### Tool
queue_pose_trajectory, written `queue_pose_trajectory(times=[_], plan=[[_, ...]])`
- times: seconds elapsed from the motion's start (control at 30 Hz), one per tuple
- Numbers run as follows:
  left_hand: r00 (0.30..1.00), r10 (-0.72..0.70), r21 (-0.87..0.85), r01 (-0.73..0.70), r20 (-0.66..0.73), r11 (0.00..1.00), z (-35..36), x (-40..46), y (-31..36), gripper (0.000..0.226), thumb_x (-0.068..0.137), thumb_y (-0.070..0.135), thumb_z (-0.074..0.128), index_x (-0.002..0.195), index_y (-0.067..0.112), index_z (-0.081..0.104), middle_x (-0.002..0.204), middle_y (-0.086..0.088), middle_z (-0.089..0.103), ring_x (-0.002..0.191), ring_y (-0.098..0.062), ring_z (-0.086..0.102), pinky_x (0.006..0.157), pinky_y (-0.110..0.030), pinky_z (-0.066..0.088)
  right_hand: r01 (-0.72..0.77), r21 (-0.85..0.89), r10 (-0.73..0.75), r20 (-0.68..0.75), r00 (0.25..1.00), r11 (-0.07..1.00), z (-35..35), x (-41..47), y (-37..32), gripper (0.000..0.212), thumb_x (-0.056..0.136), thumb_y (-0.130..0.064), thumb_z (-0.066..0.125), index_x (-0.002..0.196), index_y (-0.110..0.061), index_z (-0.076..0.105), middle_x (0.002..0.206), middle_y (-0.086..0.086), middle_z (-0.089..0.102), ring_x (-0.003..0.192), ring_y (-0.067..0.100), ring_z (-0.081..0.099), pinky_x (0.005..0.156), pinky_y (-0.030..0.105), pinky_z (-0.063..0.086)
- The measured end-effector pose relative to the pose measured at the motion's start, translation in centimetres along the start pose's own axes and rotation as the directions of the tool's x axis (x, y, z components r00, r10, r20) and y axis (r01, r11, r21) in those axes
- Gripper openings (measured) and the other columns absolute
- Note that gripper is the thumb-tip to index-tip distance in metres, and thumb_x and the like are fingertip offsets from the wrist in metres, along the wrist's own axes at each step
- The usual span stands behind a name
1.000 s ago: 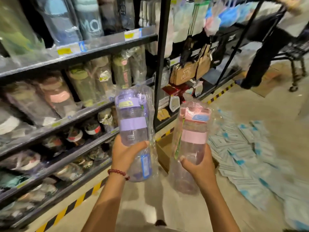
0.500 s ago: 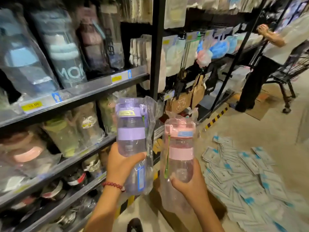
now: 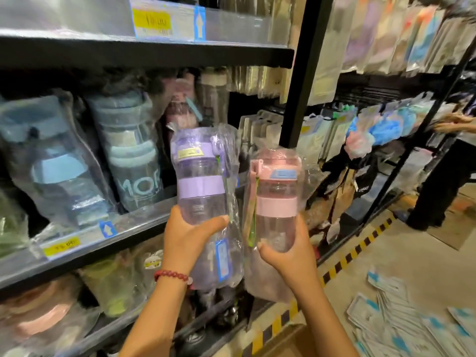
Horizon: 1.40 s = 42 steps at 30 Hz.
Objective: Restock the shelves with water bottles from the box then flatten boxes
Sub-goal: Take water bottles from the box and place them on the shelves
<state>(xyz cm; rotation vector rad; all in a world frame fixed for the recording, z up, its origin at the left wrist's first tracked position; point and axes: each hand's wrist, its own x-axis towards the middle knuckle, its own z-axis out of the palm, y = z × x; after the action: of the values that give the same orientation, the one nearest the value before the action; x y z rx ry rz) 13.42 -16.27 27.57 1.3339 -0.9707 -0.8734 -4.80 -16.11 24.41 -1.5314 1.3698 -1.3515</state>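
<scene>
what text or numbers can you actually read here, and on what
"MOR": white letters on the grey-blue bottle on the shelf; the rest is hidden.
Upper yellow price tag: too blurred.
Lower yellow price tag: too blurred.
Labels on the purple bottle and pink bottle: too small to read.

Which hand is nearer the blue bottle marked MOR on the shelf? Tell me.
Left. The left hand, holding the purple bottle, is just right of the MOR bottle. The right hand, holding the pink bottle, is farther right.
</scene>
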Motion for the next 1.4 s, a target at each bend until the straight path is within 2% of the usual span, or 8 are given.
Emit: queue_pose_trajectory(times=[0.13, 0.27, 0.4, 0.57, 0.8, 0.93, 1.17, 1.4], plan=[[0.999, 0.018, 0.015, -0.019, 0.034, 1.000, 1.0, 2.9, 1.6, 0.052, 0.054, 0.028, 0.085, 0.101, 0.019, 0.066, 0.090, 0.002, 0.073, 0.081, -0.011, 0.070, 0.070, -0.028, 0.053, 0.069, -0.033, -0.068, 0.030, 0.997, 0.997, 0.5, 4.5, -1.1, 0.082, 0.051, -0.048, 0.067, 0.127, -0.031, 0.045, 0.112, -0.018, 0.058, 0.101, -0.003, 0.057, 0.080, 0.020, 0.048], [0.996, 0.090, 0.062, -0.092, 0.029, 0.994, 2.2, 5.2, 3.0, 0.034, 0.061, 0.023, 0.086, 0.092, 0.019, 0.071, 0.082, 0.000, 0.074, 0.075, -0.011, 0.070, 0.068, -0.028, 0.053, 0.078, 0.003, -0.078, 0.050, 0.996, 0.997, 0.8, 8.1, -1.6, 0.075, 0.051, -0.047, 0.067, 0.121, -0.031, 0.046, 0.100, -0.029, 0.057, 0.092, -0.012, 0.055, 0.070, 0.014, 0.043], [0.995, 0.084, 0.063, -0.080, -0.052, 0.995, 3.2, 7.5, 3.9, 0.061, 0.045, 0.045, 0.083, 0.099, 0.020, 0.069, 0.089, -0.002, 0.073, 0.081, -0.015, 0.070, 0.078, -0.041, 0.057, 0.101, 0.052, -0.105, 0.095, 0.990, 0.994, 0.8, 11.2, -2.1, 0.070, 0.057, -0.034, 0.071, 0.121, -0.029, 0.044, 0.101, -0.025, 0.054, 0.090, -0.017, 0.054, 0.068, 0.010, 0.044], [0.985, 0.137, 0.038, -0.134, -0.108, 0.990, 4.3, 9.5, 5.2, 0.063, 0.046, 0.041, 0.083, 0.101, 0.014, 0.068, 0.091, -0.005, 0.073, 0.084, -0.020, 0.071, 0.080, -0.046, 0.057, 0.142, 0.079, -0.152, 0.149, 0.977, 0.987, 1.3, 14.5, -2.4, 0.075, 0.051, -0.047, 0.069, 0.119, -0.037, 0.039, 0.103, -0.025, 0.056, 0.092, -0.014, 0.056, 0.068, 0.012, 0.045], [0.949, 0.190, 0.076, -0.176, -0.250, 0.981, 5.0, 11.9, 5.3, 0.069, 0.047, 0.040, 0.084, 0.106, 0.013, 0.064, 0.096, -0.005, 0.072, 0.086, -0.017, 0.070, 0.079, -0.043, 0.057, 0.155, 0.096, -0.174, 0.227, 0.958, 0.983, 1.5, 17.0, -2.2, 0.073, 0.054, -0.041, 0.071, 0.118, -0.042, 0.035, 0.104, -0.029, 0.051, 0.090, -0.020, 0.052, 0.064, 0.007, 0.044], [0.915, 0.210, 0.090, -0.190, -0.343, 0.978, 6.0, 12.8, 5.1, 0.076, 0.042, 0.045, 0.083, 0.107, 0.012, 0.061, 0.097, -0.004, 0.070, 0.085, -0.014, 0.069, 0.076, -0.037, 0.058, 0.169, 0.094, -0.188, 0.253, 0.949, 0.981, 1.5, 17.7, -1.3, 0.071, 0.064, -0.026, 0.080, 0.117, -0.040, 0.034, 0.106, -0.027, 0.049, 0.094, -0.005, 0.055, 0.068, 0.012, 0.042], [0.843, 0.266, 0.179, -0.204, -0.467, 0.962, 6.6, 13.6, 4.6, 0.059, 0.058, 0.022, 0.089, 0.102, 0.010, 0.053, 0.093, 0.001, 0.063, 0.084, -0.012, 0.063, 0.069, -0.026, 0.050, 0.182, 0.092, -0.200, 0.271, 0.942, 0.979, 1.8, 18.4, -0.3, 0.083, 0.050, -0.048, 0.069, 0.125, -0.038, 0.034, 0.114, -0.015, 0.054, 0.099, 0.006, 0.057, 0.076, 0.019, 0.045], [0.838, 0.299, 0.214, -0.222, -0.457, 0.951, 6.5, 14.2, 4.0, 0.058, 0.059, 0.025, 0.088, 0.101, 0.011, 0.050, 0.095, 0.000, 0.060, 0.084, -0.008, 0.060, 0.064, -0.018, 0.044, 0.183, 0.118, -0.211, 0.306, 0.928, 0.976, 1.5, 18.7, 0.2, 0.083, 0.056, -0.038, 0.074, 0.130, -0.030, 0.038, 0.114, -0.013, 0.055, 0.097, 0.002, 0.056, 0.070, 0.010, 0.041]])
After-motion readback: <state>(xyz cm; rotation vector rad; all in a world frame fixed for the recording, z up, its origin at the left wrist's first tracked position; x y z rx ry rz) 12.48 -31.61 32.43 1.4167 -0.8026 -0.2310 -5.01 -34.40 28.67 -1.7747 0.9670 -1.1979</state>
